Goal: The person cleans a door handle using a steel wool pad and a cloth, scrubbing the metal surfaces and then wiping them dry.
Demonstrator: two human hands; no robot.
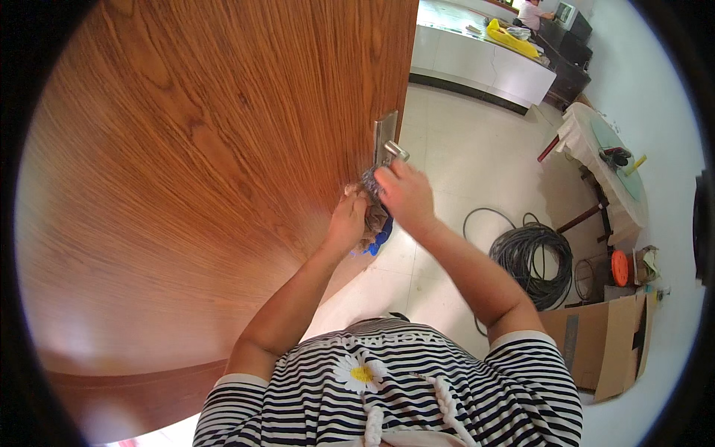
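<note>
A wood-grain door point(212, 167) stands before me, with a metal lock plate point(384, 128) and a lever handle point(395, 150) near its edge. My right hand point(409, 195), slightly blurred, presses a grey scouring pad point(371, 181), perhaps steel wool, against the lower part of the plate just below the lever. Beside it, my left hand point(349, 215) grips a crumpled brown cloth point(375, 219) close to the door face. Something blue point(382, 239) shows under the cloth; I cannot tell whether it is part of the same bundle.
A coil of black cable point(530, 265) lies on the tiled floor point(458, 145) to the right. Beyond it stands a cloth-covered table point(586, 128). Flattened cardboard point(592, 341) leans nearer me. A white counter point(475, 61) and another person point(533, 15) are at the back.
</note>
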